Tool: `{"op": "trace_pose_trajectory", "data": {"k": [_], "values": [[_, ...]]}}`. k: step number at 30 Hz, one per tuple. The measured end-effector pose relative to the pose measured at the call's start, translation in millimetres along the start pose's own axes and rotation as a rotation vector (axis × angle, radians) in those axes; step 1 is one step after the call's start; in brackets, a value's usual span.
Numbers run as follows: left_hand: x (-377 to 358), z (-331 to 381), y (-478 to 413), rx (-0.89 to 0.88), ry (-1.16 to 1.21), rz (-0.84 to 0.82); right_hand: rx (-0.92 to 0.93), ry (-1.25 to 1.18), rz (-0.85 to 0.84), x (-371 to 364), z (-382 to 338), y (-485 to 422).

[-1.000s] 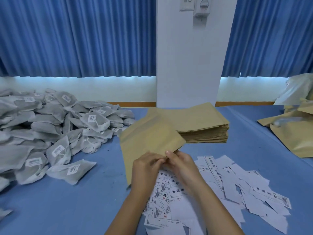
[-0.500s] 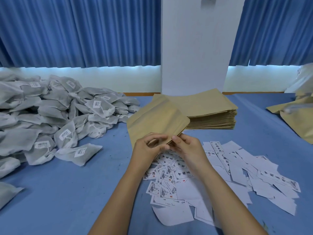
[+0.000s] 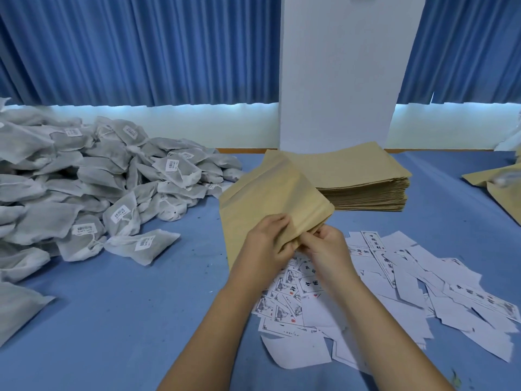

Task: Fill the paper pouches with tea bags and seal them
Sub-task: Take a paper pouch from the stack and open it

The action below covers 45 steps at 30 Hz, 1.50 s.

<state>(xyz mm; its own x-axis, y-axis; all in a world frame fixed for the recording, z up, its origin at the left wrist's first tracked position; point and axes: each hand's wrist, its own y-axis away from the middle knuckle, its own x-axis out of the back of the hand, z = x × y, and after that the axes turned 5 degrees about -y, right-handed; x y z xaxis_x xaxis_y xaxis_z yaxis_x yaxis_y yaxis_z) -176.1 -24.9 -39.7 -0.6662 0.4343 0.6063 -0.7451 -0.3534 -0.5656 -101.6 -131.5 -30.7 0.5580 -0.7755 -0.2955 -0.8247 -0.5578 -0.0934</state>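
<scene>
Two hands work one kraft paper pouch, held just above the blue surface, in front of the stack of empty pouches.

Left hand: grip clamped on the pouch's near edge, fingers over the top face. Right hand: grip pinched on the same edge, close beside the left.

Step in hand, by judgement: parting the pouch mouth. Whether it has opened at all is hard to tell, as the fingers hide it. No tea bag in either hand.

Heap of tea bags lies to the left, its nearest bag near the pouch. Printed labels lie scattered under and right of the hands.

Next move likely calls for one hand to hold the mouth spread while the other reaches left for a bag.
</scene>
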Motion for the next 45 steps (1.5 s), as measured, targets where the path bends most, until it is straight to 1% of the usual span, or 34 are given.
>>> {"op": "trace_pose_trajectory", "data": {"k": [3, 5, 7, 9, 13, 15, 16, 17, 18, 19, 20, 21, 22, 23, 24, 27, 28, 29, 30, 31, 32, 33, 34, 36, 37, 38, 39, 41, 42, 43, 44, 45], "values": [[-4.5, 5.4, -1.9, 0.003, -0.139, -0.057, 0.032, 0.150, 0.144, -8.6, 8.2, -0.3], [-2.8, 9.8, -3.7, 0.004, -0.220, -0.082, 0.029, 0.191, 0.169, -11.2, 10.9, -0.4], [-1.2, 11.7, -4.0, 0.016, -0.288, -0.048, 0.029, 0.225, 0.156, -11.8, 9.6, 0.2], [-0.8, 13.0, -3.0, 0.019, -0.303, 0.017, 0.053, 0.305, 0.159, -11.3, 8.6, -2.3], [1.0, 18.4, 0.9, -0.038, -0.303, 0.153, 0.124, 0.431, 0.172, -13.0, 7.1, -4.9], [10.9, 15.6, 0.6, 0.038, -0.236, 0.307, 0.158, 0.495, 0.173, -11.9, 4.0, -0.2], [17.7, 12.1, -0.4, 0.087, -0.199, 0.413, 0.155, 0.493, 0.152, -10.4, 3.4, 2.8], [22.5, 8.0, -0.8, 0.096, -0.169, 0.483, 0.136, 0.457, 0.125, -10.1, 2.7, 6.2], [24.6, 5.9, -0.3, 0.076, -0.148, 0.471, 0.131, 0.448, 0.109, -10.5, 2.4, 8.7], [23.4, 5.3, 0.3, 0.064, -0.129, 0.384, 0.143, 0.466, 0.116, -11.9, 1.4, 10.1], [18.2, 5.4, 0.0, 0.087, -0.155, 0.236, 0.178, 0.515, 0.143, -13.1, 0.8, 10.1], [11.0, 5.4, -0.2, 0.128, -0.285, 0.089, 0.215, 0.555, 0.180, -12.7, 1.4, 9.2], [5.4, 5.6, 0.0, 0.145, -0.458, -0.015, 0.236, 0.557, 0.200, -12.5, 1.4, 9.7], [2.6, 5.4, 1.4, 0.132, -0.555, -0.051, 0.238, 0.523, 0.206, -13.0, 1.1, 9.2], [4.1, 8.3, 1.2, 0.093, -0.565, -0.036, 0.225, 0.471, 0.196, -13.4, 0.0, 9.4], [12.4, 21.0, 1.4, -0.148, -0.435, 0.060, 0.108, 0.351, 0.139, -12.5, -5.7, 11.2], [15.5, 24.7, 1.3, -0.183, -0.415, 0.125, 0.069, 0.343, 0.129, -11.8, -7.7, 12.6], [21.3, 29.1, -0.7, -0.184, -0.400, 0.233, 0.040, 0.353, 0.130, -10.5, -9.7, 14.5], [29.4, 32.9, -4.9, -0.144, -0.368, 0.352, 0.027, 0.362, 0.133, -8.5, -10.7, 14.6], [38.7, 36.2, -11.2, -0.078, -0.311, 0.451, 0.023, 0.371, 0.122, -6.8, -11.8, 15.4], [47.0, 37.6, -18.7, -0.023, -0.237, 0.511, 0.017, 0.389, 0.097, -5.4, -11.8, 15.6], [55.2, 39.9, -25.5, -0.026, -0.171, 0.517, 0.009, 0.396, 0.073, -4.1, -10.9, 15.5], [62.7, 46.2, -30.1, -0.090, -0.141, 0.479, 0.004, 0.375, 0.055, -4.4, -11.7, 17.4], [70.7, 56.4, -34.0, -0.255, -0.166, 0.333, -0.005, 0.321, 0.056, -6.9, -14.9, 19.5], [73.2, 57.7, -34.5, -0.311, -0.152, 0.271, -0.007, 0.303, 0.083, -7.6, -16.7, 19.4], [76.8, 56.1, -33.9, -0.328, -0.095, 0.219, -0.002, 0.278, 0.116, -8.2, -20.0, 18.7], [80.9, 52.3, -33.4, -0.306, 0.000, 0.165, 0.004, 0.239, 0.152, -9.5, -24.4, 16.8], [92.6, 39.4, -30.9, -0.188, 0.245, 0.079, 0.008, 0.110, 0.224, -16.0, -36.4, 9.1], [97.7, 31.7, -29.5, -0.102, 0.365, 0.070, 0.008, 0.039, 0.250, -20.8, -42.9, 3.4], [101.4, 20.5, -28.9, -0.013, 0.451, 0.097, 0.004, -0.023, 0.271, -26.7, -48.7, -3.0], [104.9, 6.4, -30.0, 0.094, 0.456, 0.148, -0.003, -0.072, 0.290, -33.1, -53.4, -10.1], [108.3, -13.2, -33.0, 0.197, 0.363, 0.213, -0.012, -0.111, 0.312, -39.8, -56.4, -17.9]]}}
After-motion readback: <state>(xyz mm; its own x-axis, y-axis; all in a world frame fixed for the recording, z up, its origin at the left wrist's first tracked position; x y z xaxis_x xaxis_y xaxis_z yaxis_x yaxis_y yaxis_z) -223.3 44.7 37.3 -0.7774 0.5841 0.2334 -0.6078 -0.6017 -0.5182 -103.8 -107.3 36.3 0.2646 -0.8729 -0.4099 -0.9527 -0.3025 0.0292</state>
